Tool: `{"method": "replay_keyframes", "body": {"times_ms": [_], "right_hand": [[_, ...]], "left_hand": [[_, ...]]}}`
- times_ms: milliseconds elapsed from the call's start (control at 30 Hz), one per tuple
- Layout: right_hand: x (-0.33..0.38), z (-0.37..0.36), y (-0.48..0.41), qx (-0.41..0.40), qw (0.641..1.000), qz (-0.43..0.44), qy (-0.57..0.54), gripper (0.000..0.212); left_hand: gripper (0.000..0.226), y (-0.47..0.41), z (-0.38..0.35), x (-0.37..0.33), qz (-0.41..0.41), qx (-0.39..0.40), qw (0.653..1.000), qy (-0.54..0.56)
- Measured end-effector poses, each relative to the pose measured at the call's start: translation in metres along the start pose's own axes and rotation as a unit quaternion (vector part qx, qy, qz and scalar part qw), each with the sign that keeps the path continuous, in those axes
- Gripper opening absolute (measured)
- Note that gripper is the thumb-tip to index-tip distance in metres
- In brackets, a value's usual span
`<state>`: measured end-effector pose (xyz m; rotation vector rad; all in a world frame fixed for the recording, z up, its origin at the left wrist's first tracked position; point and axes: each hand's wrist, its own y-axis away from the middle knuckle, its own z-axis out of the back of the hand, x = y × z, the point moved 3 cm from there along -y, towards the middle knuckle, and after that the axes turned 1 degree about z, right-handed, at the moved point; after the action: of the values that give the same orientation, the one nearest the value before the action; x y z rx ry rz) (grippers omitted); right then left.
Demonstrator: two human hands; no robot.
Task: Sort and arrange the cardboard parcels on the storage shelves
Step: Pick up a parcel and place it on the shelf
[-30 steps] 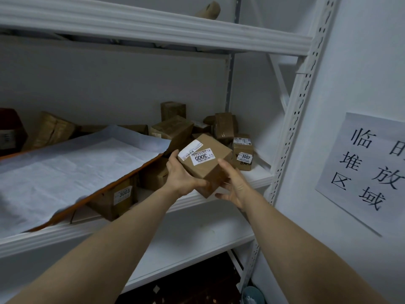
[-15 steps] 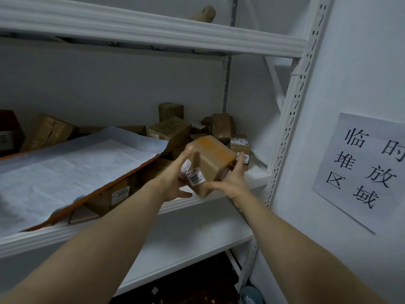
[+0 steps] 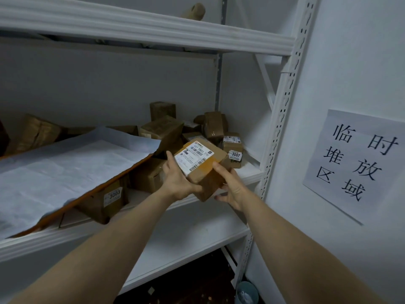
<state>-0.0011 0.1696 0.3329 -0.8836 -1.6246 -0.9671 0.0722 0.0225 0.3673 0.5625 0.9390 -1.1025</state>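
Observation:
A small cardboard parcel with a white shipping label on its upper face is held in front of the middle shelf. My left hand grips its left side and underside. My right hand holds its right side, index finger along the top edge. Behind it on the shelf stands a parcel marked 3007, in front of a loose pile of brown parcels. A box marked 3003 sits lower left under a tilted board.
A large flat board wrapped in white paper leans across the left of the shelf over several boxes. A white upright post bounds the right side. A paper sign hangs on the wall. Shelves run above and below.
Both hands have turned the parcel over: the small 3005 sticker face rolled down out of sight and the face with the large shipping label now points up.

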Motion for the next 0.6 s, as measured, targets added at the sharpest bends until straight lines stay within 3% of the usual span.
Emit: {"method": "replay_keyframes", "body": {"times_ms": [100, 200, 267, 333, 400, 433, 500, 600], "right_hand": [[-0.003, 0.005, 0.002, -0.027, 0.999, -0.017, -0.043, 0.109], [-0.007, 0.018, 0.01, -0.05, 0.995, -0.04, -0.072, 0.075], [-0.013, 0.028, 0.014, -0.055, 0.991, -0.059, -0.105, 0.062], [-0.018, 0.038, 0.02, -0.061, 0.988, -0.066, -0.126, 0.06], [-0.022, 0.047, 0.028, -0.074, 0.986, -0.072, -0.128, 0.054], [-0.024, 0.051, 0.032, -0.08, 0.986, -0.075, -0.126, 0.05], [-0.03, 0.061, 0.039, -0.101, 0.984, -0.076, -0.126, 0.047], [-0.042, 0.075, 0.052, -0.141, 0.979, -0.084, -0.123, 0.063]], "left_hand": [[0.149, 0.001, -0.007, 0.001, -0.015, 0.016, 1.0, -0.012], [0.149, -0.001, -0.012, 0.002, -0.018, 0.053, 0.997, 0.047], [0.118, 0.003, -0.016, -0.005, -0.026, 0.091, 0.991, 0.095], [0.062, 0.009, -0.021, -0.014, -0.011, 0.123, 0.981, 0.151], [0.024, 0.012, -0.03, -0.016, 0.07, 0.134, 0.961, 0.23], [0.018, 0.014, -0.033, -0.016, 0.116, 0.138, 0.947, 0.266], [0.034, 0.015, -0.043, -0.011, 0.17, 0.161, 0.936, 0.262], [0.048, 0.024, -0.065, -0.003, 0.219, 0.258, 0.915, 0.218]]}}
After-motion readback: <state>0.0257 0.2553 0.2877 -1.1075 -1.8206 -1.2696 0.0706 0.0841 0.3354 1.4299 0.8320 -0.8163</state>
